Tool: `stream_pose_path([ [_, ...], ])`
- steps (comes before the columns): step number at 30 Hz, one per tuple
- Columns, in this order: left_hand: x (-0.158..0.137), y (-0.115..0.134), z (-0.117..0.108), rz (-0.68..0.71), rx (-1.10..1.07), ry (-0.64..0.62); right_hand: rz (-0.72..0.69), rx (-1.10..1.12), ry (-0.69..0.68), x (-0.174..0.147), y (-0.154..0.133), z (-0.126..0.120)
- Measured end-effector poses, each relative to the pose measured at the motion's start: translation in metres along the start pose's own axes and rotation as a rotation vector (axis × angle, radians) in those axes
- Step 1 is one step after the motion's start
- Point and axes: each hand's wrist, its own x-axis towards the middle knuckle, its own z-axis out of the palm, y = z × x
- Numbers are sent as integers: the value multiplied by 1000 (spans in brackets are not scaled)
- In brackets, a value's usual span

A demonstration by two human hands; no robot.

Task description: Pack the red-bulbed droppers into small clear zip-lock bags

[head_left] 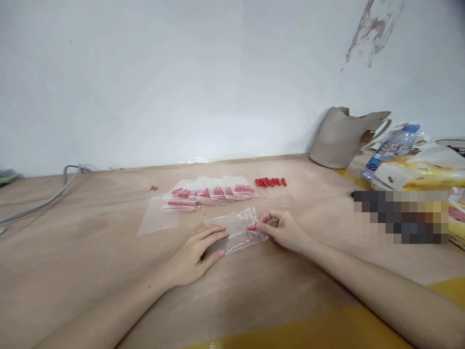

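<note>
A clear zip bag (236, 240) lies flat on the table in front of me. My left hand (199, 252) rests on its left end, fingers stretched out. At the bag's right end, my right hand (281, 228) pinches a dropper with a red rubber bulb (251, 227); the bulb points left, at the bag's mouth, and the fingers hide the rest. Behind the bag, several zip bags (207, 191) with red bulbs inside overlap in a pile. To their right, several red-bulbed droppers (271, 183) lie in a row, thin clear stems toward me.
A translucent white sheet (158, 218) lies left of the pile. A grey cable (47, 203) crosses the table's left side. At the right stand a beige pitcher-shaped container (336, 138) and a water bottle (394, 148), beside a yellow-and-white package (425, 169). A wall (163, 87) rises behind the table.
</note>
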Motion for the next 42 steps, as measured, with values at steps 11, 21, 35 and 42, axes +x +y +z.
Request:
stream_pose_path([
  [11, 1, 0, 0, 3, 12, 3, 111, 109, -78, -5, -11, 2],
  [21, 0, 1, -1, -21, 1, 1, 99, 136, -39, 0, -5, 0],
  [35, -1, -1, 0, -11, 9, 18, 123, 57, -109, -2, -8, -2],
  [42, 0, -2, 2, -2, 0, 11, 122, 62, -72, -2, -4, 1],
])
